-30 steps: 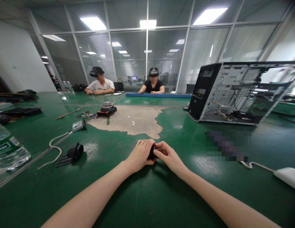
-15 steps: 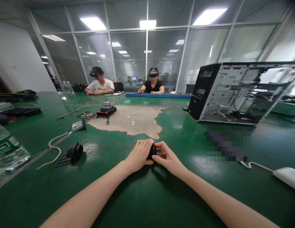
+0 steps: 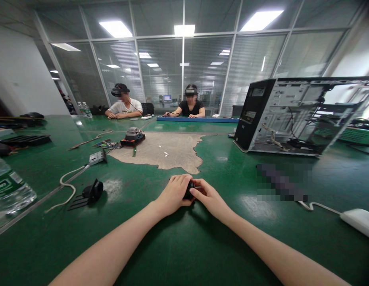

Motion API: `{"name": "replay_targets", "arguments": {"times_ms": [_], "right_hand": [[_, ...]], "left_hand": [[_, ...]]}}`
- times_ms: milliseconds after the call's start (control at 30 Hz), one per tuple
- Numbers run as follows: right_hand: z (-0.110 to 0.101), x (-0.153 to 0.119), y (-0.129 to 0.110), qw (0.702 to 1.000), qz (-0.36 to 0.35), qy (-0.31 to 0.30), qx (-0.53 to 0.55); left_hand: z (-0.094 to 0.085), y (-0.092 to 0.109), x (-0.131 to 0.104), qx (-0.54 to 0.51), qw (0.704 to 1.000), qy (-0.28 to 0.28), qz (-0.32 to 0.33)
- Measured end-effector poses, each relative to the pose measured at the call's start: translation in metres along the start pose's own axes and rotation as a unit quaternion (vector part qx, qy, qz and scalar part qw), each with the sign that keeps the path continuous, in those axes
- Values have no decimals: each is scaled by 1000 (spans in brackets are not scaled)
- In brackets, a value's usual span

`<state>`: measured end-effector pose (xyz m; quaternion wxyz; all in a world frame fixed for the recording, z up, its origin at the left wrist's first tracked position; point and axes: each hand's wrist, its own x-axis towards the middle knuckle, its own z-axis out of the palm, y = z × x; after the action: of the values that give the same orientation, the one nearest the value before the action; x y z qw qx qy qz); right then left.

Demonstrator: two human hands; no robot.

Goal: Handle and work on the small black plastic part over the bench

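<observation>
My left hand (image 3: 174, 192) wraps over a small black object (image 3: 188, 190) at the centre of the green table, its palm and fingers hiding most of it. From the other side, the thumb and fingers of my right hand (image 3: 207, 193) close on the exposed edge of this object. Its kind cannot be made out; only a dark, rounded side shows between the hands. Left of them lies a black plastic part with prongs (image 3: 91, 193), touched by neither hand.
An opened computer case (image 3: 279, 119) stands at right. A white power adapter (image 3: 358, 222) with a cord lies at right front. At left are a water bottle (image 3: 12, 186), a metal bracket (image 3: 97, 157) and a heat sink with fan (image 3: 133, 136). Two people sit across the table.
My right thumb has shifted slightly up and inward on the black object, and the right fingers are drawn in closer. My left hand keeps its hold in nearly the same place.
</observation>
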<state>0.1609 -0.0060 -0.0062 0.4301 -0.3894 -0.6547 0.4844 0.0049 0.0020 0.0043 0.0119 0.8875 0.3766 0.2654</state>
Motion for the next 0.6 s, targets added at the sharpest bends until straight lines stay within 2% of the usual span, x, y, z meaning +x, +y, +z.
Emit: {"name": "replay_targets", "arguments": {"times_ms": [233,600], "right_hand": [[1,-5,-6,999,-40,-15,15],[2,2,-1,1000,4,21,22]], "left_hand": [[-1,0,-1,11,1000,-2,3],[1,0,0,19,1000,1,2]]}}
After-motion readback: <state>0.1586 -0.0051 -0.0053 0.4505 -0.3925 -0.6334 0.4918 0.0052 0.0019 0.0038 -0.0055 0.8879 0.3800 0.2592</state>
